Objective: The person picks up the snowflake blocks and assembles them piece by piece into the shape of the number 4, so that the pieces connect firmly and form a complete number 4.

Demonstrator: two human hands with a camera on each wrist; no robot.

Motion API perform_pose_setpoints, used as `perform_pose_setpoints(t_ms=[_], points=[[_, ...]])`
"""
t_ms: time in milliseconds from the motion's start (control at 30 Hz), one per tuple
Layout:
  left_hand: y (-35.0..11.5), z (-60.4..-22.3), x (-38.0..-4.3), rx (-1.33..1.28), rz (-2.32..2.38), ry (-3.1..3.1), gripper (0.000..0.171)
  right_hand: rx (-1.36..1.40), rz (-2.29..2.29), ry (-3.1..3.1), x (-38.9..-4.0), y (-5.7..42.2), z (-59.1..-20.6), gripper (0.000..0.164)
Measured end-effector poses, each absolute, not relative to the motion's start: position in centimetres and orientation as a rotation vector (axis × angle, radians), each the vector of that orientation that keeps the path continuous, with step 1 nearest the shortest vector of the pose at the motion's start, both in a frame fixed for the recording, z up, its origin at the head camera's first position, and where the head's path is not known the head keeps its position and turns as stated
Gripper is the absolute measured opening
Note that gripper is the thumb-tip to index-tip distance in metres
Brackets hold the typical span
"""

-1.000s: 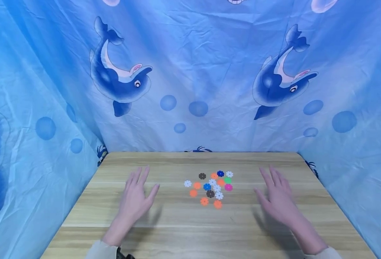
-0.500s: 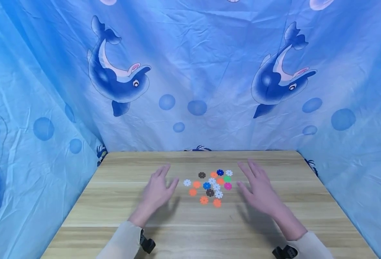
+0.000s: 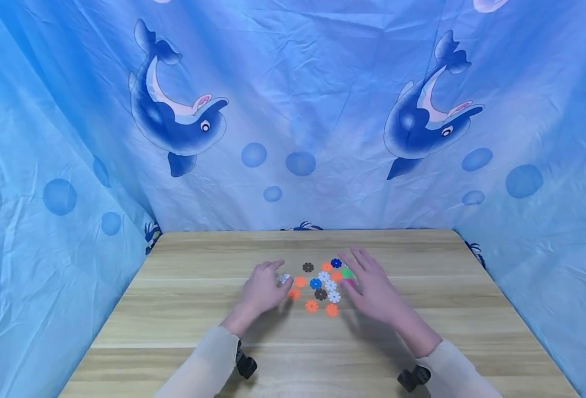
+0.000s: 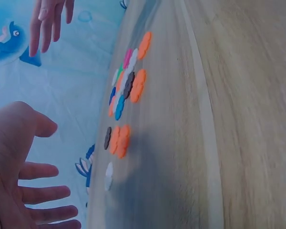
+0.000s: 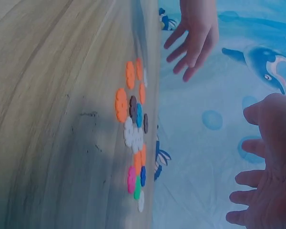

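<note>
Small flower-shaped plastic discs lie flat in a loose cluster on the wooden table [image 3: 173, 320]. Among them are an orange disc [image 3: 331, 310], a dark brown disc [image 3: 308, 267], a dark blue disc [image 3: 336, 263], a lighter blue disc [image 3: 315, 283] and a green disc [image 3: 347, 273]. My left hand [image 3: 265, 288] hovers at the cluster's left side, over a white disc [image 4: 109, 176], fingers extended and holding nothing. Over the right side hangs my right hand [image 3: 376, 290], fingers spread and empty; it partly covers the pink disc [image 5: 131, 179].
Blue curtains [image 3: 298, 99] printed with dolphins and bubbles enclose the table at the back and both sides. Small black devices sit at both wrists, the left device [image 3: 245, 362] and the right device [image 3: 414, 378] standing out below the sleeves.
Both hands have moved inward from the table's sides to the cluster, the left going right and the right going left. The discs lie as before, and the head view has shifted slightly.
</note>
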State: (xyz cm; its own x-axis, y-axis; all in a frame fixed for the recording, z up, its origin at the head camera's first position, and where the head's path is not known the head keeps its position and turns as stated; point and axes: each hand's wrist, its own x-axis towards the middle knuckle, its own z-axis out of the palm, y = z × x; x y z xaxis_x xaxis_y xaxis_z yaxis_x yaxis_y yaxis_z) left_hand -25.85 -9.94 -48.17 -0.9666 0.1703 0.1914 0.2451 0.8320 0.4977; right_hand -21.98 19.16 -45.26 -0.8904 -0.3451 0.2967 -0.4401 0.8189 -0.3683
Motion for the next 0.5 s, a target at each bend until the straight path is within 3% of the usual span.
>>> perform_pose_setpoints(t_ms=[500], points=[[-9.1,-50.1,-27.4,-0.336,-0.781,-2.943,0.038,0.672,0.671,-2.852,-22.6,17.3,-46.4,0.06]])
